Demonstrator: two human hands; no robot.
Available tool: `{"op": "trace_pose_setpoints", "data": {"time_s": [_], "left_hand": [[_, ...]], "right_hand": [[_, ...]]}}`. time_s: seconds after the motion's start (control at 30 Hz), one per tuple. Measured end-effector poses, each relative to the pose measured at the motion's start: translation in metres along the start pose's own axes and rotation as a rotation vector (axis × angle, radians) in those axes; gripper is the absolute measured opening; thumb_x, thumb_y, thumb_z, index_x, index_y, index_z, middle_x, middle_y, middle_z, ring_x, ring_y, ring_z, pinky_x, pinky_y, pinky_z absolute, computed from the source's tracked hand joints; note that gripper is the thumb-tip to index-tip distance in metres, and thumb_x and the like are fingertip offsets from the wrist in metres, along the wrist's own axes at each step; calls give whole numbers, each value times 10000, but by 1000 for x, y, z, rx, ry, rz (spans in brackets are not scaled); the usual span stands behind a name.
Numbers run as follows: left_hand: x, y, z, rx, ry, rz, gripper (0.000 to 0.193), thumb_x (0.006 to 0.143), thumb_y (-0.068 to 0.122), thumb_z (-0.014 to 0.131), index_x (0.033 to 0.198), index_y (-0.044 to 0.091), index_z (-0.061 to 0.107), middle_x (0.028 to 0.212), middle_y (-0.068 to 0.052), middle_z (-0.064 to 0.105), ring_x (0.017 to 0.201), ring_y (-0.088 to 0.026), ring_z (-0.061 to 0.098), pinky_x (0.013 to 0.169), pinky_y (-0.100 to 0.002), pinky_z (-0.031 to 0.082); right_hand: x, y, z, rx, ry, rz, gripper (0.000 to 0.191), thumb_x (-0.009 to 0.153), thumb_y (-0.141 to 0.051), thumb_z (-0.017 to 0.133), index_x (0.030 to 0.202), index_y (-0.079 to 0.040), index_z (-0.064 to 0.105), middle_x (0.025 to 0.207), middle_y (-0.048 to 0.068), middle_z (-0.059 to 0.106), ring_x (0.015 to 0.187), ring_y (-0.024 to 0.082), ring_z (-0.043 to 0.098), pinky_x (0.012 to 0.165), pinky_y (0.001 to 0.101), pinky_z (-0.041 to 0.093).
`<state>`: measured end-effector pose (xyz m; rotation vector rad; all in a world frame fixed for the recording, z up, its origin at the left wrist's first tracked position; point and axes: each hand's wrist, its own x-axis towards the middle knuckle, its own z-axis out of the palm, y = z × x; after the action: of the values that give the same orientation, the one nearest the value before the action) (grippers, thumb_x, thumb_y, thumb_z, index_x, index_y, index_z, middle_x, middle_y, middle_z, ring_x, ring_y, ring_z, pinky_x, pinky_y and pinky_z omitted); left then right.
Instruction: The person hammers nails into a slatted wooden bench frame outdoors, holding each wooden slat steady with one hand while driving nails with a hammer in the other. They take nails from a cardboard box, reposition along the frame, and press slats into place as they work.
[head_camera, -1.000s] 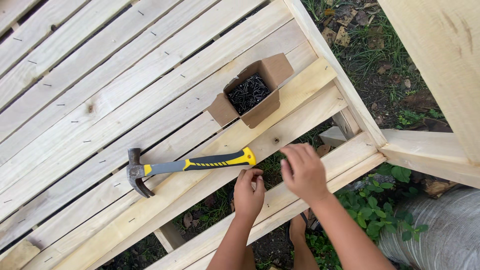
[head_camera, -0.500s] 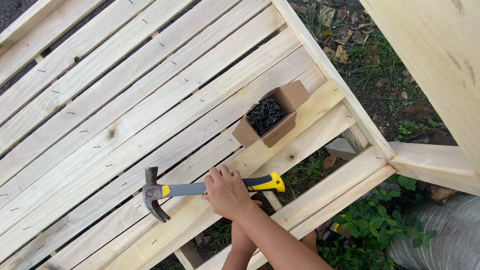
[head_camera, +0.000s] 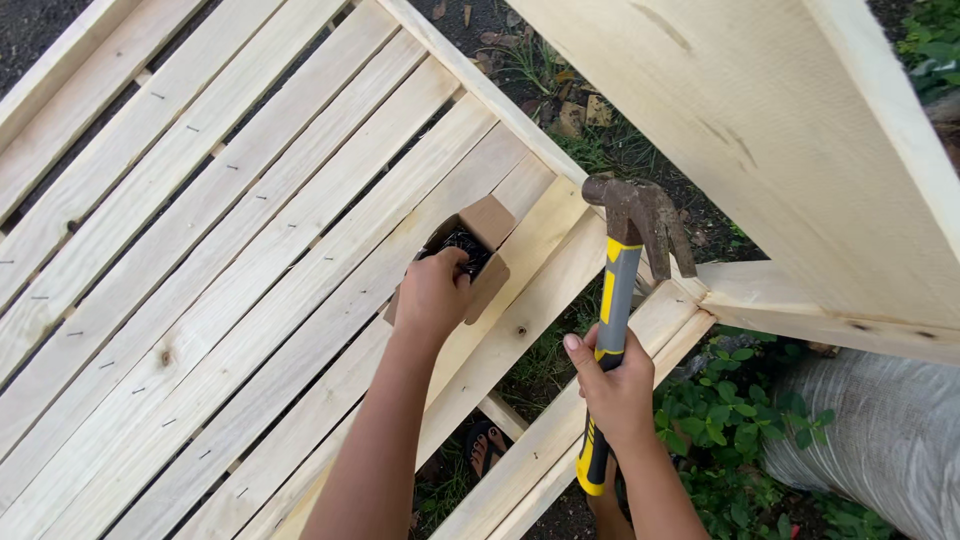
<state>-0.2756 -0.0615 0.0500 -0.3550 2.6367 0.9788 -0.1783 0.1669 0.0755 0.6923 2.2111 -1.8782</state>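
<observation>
Head view looks down on a slatted frame (head_camera: 200, 260) of pale, unpainted boards, nailed in rows and lying over bare soil and weeds.

A small brown cardboard box (head_camera: 488, 262) sits on the slats near the frame's right-hand edge, its flaps folded open. Inside lies a dark tangle of nails (head_camera: 468, 245); only part of the heap shows, since fingers cover the rest.

The left hand (head_camera: 432, 293) reaches into the box from the near side. Its fingers are curled down among the nails, the back of the hand hiding the near wall. Whether the fingertips have pinched any nail cannot be told.

The right hand (head_camera: 618, 385) is wrapped tight round the grip of a hammer (head_camera: 620, 300), thumb laid along the shaft. The hammer stands nearly upright, with its rusty claw head at the top and its yellow-and-black handle end jutting out below the fist. It is held in the air, just right of the box and above the frame's edge rail, touching no wood.

A broad plank (head_camera: 800, 140) slants across the upper right. Below it, green plants (head_camera: 730, 420) grow beside a grey sack (head_camera: 880, 430). A sandalled foot (head_camera: 487, 447) shows through the gap under the frame.
</observation>
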Motion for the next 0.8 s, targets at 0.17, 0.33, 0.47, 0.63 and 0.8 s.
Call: {"op": "trace_pose_setpoints", "data": {"time_s": [0.17, 0.33, 0.47, 0.63, 0.8], "left_hand": [[58, -4, 26, 446, -232, -62, 211, 896, 33, 599, 1037, 38, 756, 1116, -203, 730, 1045, -374, 700, 890, -464, 578], [60, -18, 46, 670, -231, 42, 209, 939, 25, 575, 1044, 54, 753, 1117, -200, 730, 1022, -367, 719, 856, -455, 599], [57, -18, 45, 778, -249, 115, 202, 945, 35, 577, 1021, 59, 763, 1082, -196, 743, 988, -368, 732, 842, -452, 607], [38, 0, 27, 674, -179, 36, 178, 916, 32, 598, 995, 23, 757, 1021, -219, 749, 935, -386, 730, 805, -468, 600], [-51, 36, 55, 60, 361, 246, 122, 953, 101, 639, 993, 35, 733, 903, -138, 743, 745, -290, 735, 670, -395, 578]], "right_hand": [[-52, 46, -29, 161, -40, 124, 227, 908, -201, 753, 869, -48, 589, 580, -20, 524, 449, 52, 471, 407, 228, 382], [-101, 101, -36, 111, -110, 264, 275, 948, -223, 752, 833, -30, 594, 599, -23, 422, 544, 50, 376, 509, 269, 321], [-120, 130, -44, 143, -174, 341, 250, 979, -249, 708, 897, -28, 623, 630, -27, 447, 571, 48, 399, 544, 280, 365], [-130, 144, -62, 256, 34, 578, 337, 944, -273, 629, 1215, -77, 668, 566, 45, 445, 419, 118, 409, 417, 309, 335], [-132, 158, -101, 345, 236, 452, 412, 975, -296, 543, 1332, -90, 561, 621, 22, 470, 428, 88, 404, 399, 270, 333]]}}
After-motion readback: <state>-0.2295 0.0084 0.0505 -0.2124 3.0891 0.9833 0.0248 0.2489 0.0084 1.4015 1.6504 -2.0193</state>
